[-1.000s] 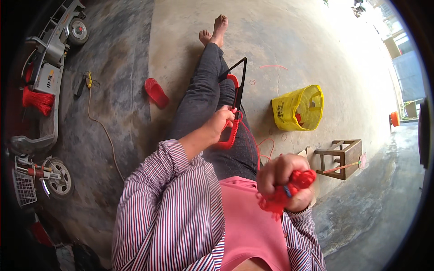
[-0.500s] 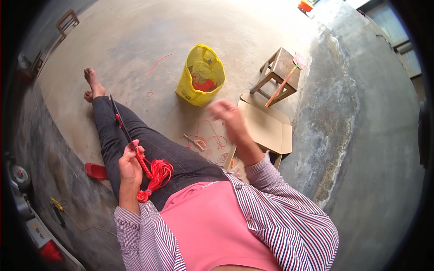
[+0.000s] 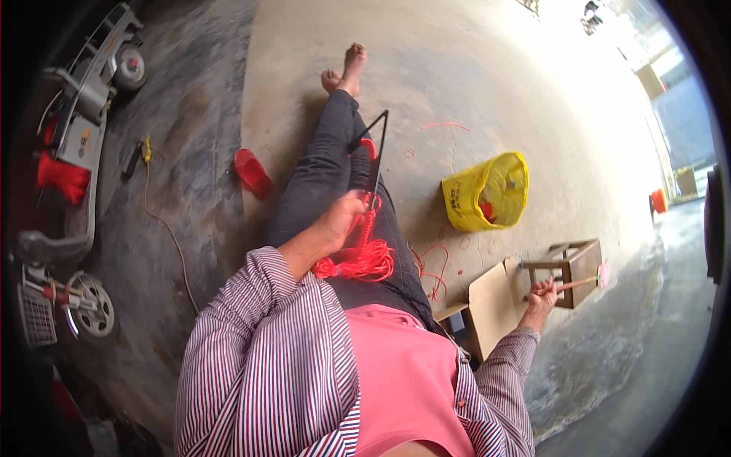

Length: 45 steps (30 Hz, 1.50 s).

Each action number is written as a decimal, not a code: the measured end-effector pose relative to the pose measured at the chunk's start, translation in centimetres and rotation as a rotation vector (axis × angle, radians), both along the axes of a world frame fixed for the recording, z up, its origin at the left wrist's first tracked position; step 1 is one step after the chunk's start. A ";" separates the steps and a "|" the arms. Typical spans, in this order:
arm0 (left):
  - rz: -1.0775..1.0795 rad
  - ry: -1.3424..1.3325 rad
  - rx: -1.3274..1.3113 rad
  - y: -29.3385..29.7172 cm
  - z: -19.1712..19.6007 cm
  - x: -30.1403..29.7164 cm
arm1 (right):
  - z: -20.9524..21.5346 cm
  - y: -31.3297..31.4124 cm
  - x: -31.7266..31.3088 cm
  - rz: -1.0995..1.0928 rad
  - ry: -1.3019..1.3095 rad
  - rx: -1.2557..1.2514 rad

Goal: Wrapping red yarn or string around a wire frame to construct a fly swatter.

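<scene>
My left hand (image 3: 340,222) is closed around a bundle of red cord (image 3: 364,260), with a braided length above a looped tassel, over my lap. A thin black bent frame (image 3: 382,145) rises from the same grip, a red piece on it; where it joins the cord is hidden by my fingers. Out to the right, my right hand (image 3: 541,295) has its fingers wrapped round the stick of a fly swatter (image 3: 577,284) with a pink head, which lies across a wooden stool (image 3: 585,255).
An open cardboard box (image 3: 491,305) lies just left of my right hand. Beyond it stands a yellow bag (image 3: 466,199) with red material inside. Red cord scraps (image 3: 435,266) and a red slipper (image 3: 253,175) lie on the floor. A vehicle (image 3: 84,145) stands at far left.
My right hand has gone from above the box to the fly swatter and gripped its stick. The left hand keeps its hold on the cord. The whole view has turned.
</scene>
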<state>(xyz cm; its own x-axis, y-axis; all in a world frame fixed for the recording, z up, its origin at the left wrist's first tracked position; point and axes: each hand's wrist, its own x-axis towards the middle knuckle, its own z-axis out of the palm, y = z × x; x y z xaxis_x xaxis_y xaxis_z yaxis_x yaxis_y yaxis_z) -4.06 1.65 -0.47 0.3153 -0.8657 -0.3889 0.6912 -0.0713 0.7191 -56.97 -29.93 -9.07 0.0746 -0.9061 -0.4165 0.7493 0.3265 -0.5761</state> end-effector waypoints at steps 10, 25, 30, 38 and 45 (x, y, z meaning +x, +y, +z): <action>0.002 -0.008 0.087 -0.2 -1.2 0.2 | 16.5 4.7 14.5 -0.391 0.538 -0.217; -0.011 -0.106 0.084 -0.4 -2.3 0.0 | 33.8 9.5 37.2 -0.001 0.541 -1.212; -0.046 -0.090 0.105 -0.6 -2.2 -0.1 | 35.1 10.9 41.4 0.082 0.534 -1.317; -0.037 -0.028 0.121 -0.7 -1.1 0.1 | 35.8 11.6 46.4 0.164 0.529 -1.325; -0.046 0.011 0.116 -0.6 -0.9 0.1 | 35.2 11.6 48.9 0.286 0.489 -1.298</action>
